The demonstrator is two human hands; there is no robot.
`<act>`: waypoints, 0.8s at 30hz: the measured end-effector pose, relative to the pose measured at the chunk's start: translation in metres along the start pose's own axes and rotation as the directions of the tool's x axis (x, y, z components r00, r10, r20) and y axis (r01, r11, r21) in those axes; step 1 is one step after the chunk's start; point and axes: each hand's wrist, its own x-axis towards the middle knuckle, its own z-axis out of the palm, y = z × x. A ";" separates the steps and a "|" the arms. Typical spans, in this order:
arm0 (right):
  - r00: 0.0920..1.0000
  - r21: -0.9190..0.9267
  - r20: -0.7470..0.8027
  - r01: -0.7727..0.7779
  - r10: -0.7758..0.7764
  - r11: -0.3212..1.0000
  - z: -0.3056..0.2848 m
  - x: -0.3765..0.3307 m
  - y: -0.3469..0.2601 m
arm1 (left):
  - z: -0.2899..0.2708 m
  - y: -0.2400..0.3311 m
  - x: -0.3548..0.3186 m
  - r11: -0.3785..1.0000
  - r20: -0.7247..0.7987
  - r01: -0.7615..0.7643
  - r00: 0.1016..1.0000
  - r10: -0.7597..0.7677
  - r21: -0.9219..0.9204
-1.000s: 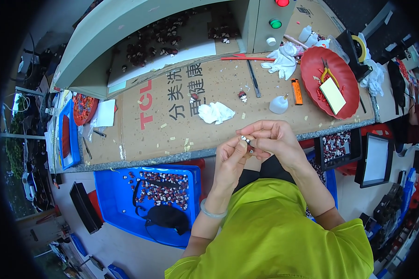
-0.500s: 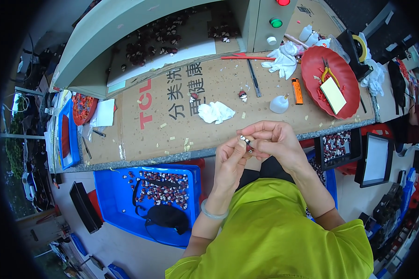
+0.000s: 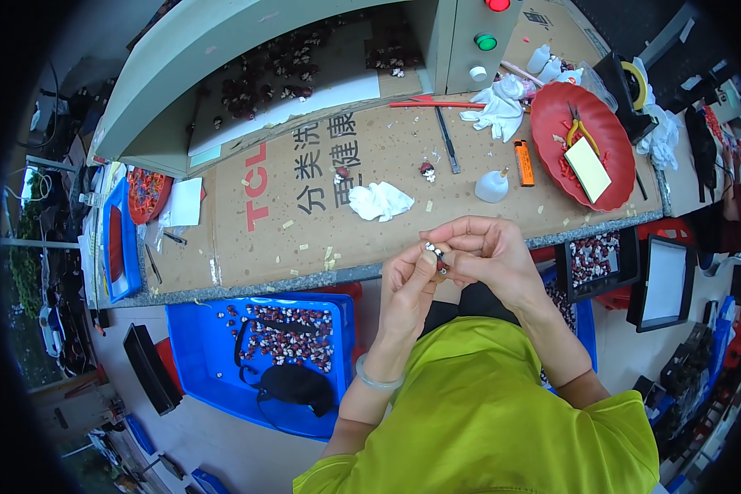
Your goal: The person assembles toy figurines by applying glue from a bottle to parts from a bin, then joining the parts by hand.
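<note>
Fingers of the left hand (image 3: 405, 284) and right hand (image 3: 500, 262) pinch one small figurine (image 3: 437, 252), both sides, we'd guess to steady something tiny. It's held up near the counter (image 3: 239, 286) edge. White wad (image 3: 380, 201), bottle (image 3: 492, 187) beyond, presumably for easy reach. Blue bin (image 3: 196, 346) lower left, similar pieces inside.

The tabletop (image 3: 288, 281), directly ahead of the hands (image 3: 496, 257), has a speckled grey edge and a brown cardboard covering (image 3: 247, 249). A curved grey-green cabinet (image 3: 173, 76) stands beyond it. Pale floor (image 3: 230, 440) extends below-left of the hands. Far left, a window (image 3: 30, 202) shows daylight and greenery.
</note>
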 end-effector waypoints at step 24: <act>0.999 -0.030 0.034 0.018 -0.017 0.999 0.004 -0.005 -0.004 | -0.004 0.006 -0.002 0.999 0.089 -0.027 0.996 0.028 -0.020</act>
